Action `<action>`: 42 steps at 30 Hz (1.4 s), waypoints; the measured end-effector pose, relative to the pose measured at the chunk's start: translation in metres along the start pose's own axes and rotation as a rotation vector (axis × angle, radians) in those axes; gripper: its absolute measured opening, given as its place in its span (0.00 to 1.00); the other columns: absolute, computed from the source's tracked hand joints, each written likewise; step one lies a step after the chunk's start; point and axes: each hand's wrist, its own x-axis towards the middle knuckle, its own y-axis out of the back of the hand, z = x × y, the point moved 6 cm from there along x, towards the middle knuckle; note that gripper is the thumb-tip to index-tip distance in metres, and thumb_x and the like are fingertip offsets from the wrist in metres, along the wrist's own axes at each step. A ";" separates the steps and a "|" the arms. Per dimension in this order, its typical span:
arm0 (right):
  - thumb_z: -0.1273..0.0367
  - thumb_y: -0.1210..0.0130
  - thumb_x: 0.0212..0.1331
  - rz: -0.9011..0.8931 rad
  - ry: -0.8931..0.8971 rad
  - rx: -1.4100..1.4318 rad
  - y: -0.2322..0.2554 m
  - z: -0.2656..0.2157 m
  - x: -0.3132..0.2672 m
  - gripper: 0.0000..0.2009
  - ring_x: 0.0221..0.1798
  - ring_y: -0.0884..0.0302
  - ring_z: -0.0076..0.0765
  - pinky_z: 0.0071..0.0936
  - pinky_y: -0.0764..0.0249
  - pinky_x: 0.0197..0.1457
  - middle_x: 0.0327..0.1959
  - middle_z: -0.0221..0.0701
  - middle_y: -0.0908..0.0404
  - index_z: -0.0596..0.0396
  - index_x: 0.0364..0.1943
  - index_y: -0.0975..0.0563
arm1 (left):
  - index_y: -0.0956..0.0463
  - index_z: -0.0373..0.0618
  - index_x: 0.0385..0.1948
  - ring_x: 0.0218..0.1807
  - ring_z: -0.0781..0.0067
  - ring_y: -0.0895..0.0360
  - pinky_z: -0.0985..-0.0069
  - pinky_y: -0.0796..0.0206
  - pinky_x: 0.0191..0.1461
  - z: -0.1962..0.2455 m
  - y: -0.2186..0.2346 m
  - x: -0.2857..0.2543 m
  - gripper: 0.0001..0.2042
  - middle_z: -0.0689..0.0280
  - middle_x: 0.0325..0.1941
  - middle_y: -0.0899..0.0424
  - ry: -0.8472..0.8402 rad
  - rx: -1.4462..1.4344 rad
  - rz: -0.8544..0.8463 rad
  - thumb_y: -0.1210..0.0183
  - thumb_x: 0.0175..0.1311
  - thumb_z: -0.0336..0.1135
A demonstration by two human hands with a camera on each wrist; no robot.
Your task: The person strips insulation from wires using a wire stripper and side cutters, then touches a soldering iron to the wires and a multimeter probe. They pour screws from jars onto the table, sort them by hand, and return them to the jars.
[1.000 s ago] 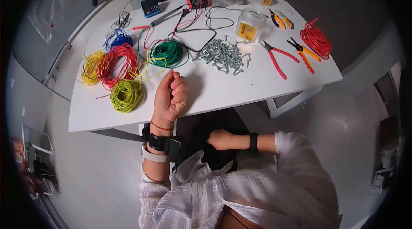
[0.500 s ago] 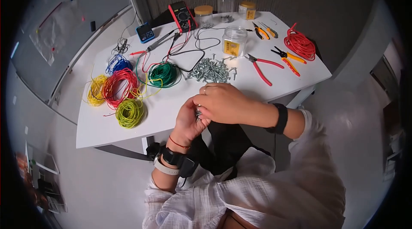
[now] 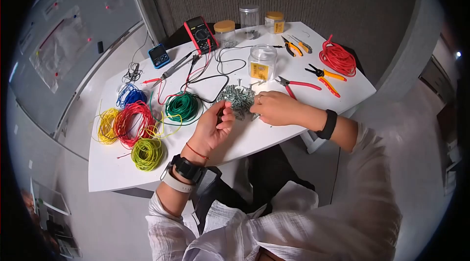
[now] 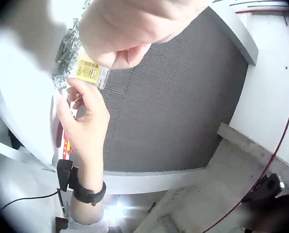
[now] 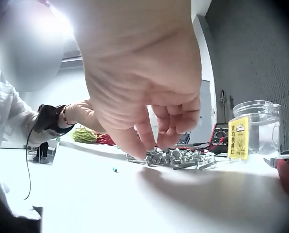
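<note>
Silver screws [image 3: 236, 95] lie heaped on the white table [image 3: 289, 131]. Over the near right edge of this heap, my right hand [image 3: 278, 108] points its fingers down. In the right wrist view its thumb and fingertips [image 5: 165, 141] come together on screws [image 5: 183, 158]. My left hand [image 3: 213, 126] is just left of the heap, palm up, fingers curled inward around screws mostly hidden in the palm. From the left wrist its curled fingers [image 4: 127, 56] fill the top, with the right hand [image 4: 88, 121] beyond.
Behind the heap stands an open clear jar [image 3: 263, 60] with a yellow label. Red-handled pliers [image 3: 298, 85], wire strippers [image 3: 325, 79] and a red cord coil [image 3: 338, 58] lie right. Wire coils, including green [image 3: 181, 106] and red [image 3: 133, 124], lie left; a multimeter [image 3: 200, 35] sits behind.
The right hand rose from the lap to the left hand, then moved forward and right to the screws. The left hand followed toward the heap, and the head view has shifted.
</note>
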 end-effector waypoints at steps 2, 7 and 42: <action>0.72 0.46 0.41 -0.020 0.028 -0.029 -0.007 0.001 0.006 0.07 0.39 0.28 0.40 0.33 0.31 0.43 0.31 0.35 0.27 0.55 0.28 0.25 | 0.32 0.37 0.28 0.20 0.83 0.40 0.89 0.54 0.11 0.001 0.003 0.007 0.10 0.68 0.21 0.35 0.021 0.016 0.012 0.57 0.64 0.33; 0.72 0.48 0.42 -0.109 0.156 -0.070 -0.016 -0.001 0.017 0.04 0.37 0.28 0.39 0.34 0.30 0.40 0.28 0.34 0.27 0.55 0.25 0.26 | 0.33 0.38 0.28 0.20 0.82 0.40 0.89 0.54 0.12 -0.011 0.004 -0.001 0.09 0.68 0.21 0.35 0.050 -0.008 0.003 0.58 0.64 0.33; 0.71 0.45 0.42 -0.029 -0.133 0.211 -0.010 0.002 0.027 0.04 0.35 0.27 0.41 0.34 0.30 0.38 0.26 0.34 0.26 0.56 0.24 0.25 | 0.30 0.40 0.27 0.19 0.82 0.42 0.89 0.53 0.10 -0.031 0.029 -0.032 0.10 0.70 0.20 0.36 0.039 -0.388 -0.123 0.56 0.64 0.36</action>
